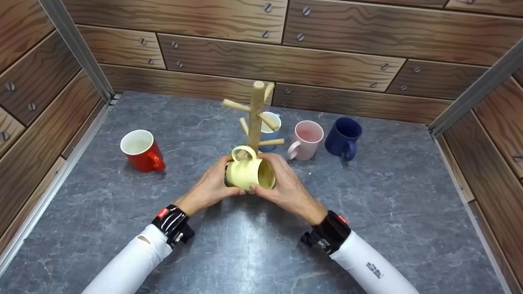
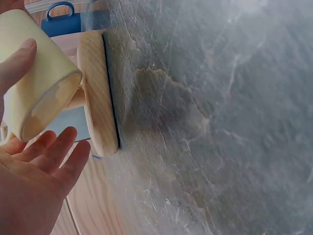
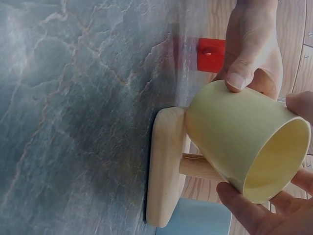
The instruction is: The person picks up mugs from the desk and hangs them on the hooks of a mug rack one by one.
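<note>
A pale yellow mug (image 1: 242, 174) is held on its side in front of the wooden mug tree (image 1: 256, 122), its handle upward and its mouth to the right. My left hand (image 1: 210, 183) holds the base end, with the thumb along the near side. At the mouth end my right hand (image 1: 289, 188) grips the mug, its thumb near the rim. In the right wrist view the mug (image 3: 234, 129) is tilted above the tree's wooden base (image 3: 166, 166). The left wrist view shows the left hand's fingers (image 2: 56, 152) spread beside the mug's bottom.
A red mug (image 1: 143, 157) stands at the left. Behind the tree, partly hidden, is a light blue mug with a white inside (image 1: 271, 121). To its right stand a pink mug (image 1: 308, 143) and a dark blue mug (image 1: 339, 139). Wood-patterned walls (image 1: 220, 53) enclose the grey tabletop (image 1: 388, 196).
</note>
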Motion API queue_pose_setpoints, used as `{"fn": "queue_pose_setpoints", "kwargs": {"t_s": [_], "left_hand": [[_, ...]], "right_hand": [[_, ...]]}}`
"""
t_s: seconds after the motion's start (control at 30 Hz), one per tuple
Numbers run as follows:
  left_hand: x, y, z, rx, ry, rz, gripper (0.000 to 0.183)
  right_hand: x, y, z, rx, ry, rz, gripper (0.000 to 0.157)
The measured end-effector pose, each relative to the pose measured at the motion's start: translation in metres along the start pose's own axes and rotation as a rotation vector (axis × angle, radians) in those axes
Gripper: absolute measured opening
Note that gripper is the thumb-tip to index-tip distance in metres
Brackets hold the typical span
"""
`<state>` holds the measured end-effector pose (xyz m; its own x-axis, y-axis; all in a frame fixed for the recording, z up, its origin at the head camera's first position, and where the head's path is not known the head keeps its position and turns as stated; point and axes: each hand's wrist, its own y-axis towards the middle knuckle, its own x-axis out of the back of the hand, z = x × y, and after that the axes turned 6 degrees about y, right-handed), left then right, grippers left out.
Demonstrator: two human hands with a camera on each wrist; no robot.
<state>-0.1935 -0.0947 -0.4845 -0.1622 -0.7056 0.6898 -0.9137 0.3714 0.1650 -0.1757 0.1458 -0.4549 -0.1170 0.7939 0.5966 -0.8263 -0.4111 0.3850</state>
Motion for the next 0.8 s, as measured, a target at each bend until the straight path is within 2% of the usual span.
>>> {"fn": "queue_pose_setpoints", "kwargs": {"t_s": [0.3, 0.57, 0.8], "left_hand": [[-0.0008, -0.0041, 0.0012, -0.021, -0.005, -0.013, 0.092], [0.0009, -0.0054, 0.0007, -0.041, -0.033, -0.011, 0.106], [0.0019, -0.0067, 0.0019, -0.02, -0.025, 0.014, 0.126]], "right_hand": [[-0.0016, -0.0011, -0.0027, -0.047, 0.004, 0.028, 0.079], [0.0, -0.004, -0.0021, -0.04, -0.018, 0.05, 0.085], [0.0049, -0.0054, -0.0015, -0.048, -0.001, 0.037, 0.083]]}}
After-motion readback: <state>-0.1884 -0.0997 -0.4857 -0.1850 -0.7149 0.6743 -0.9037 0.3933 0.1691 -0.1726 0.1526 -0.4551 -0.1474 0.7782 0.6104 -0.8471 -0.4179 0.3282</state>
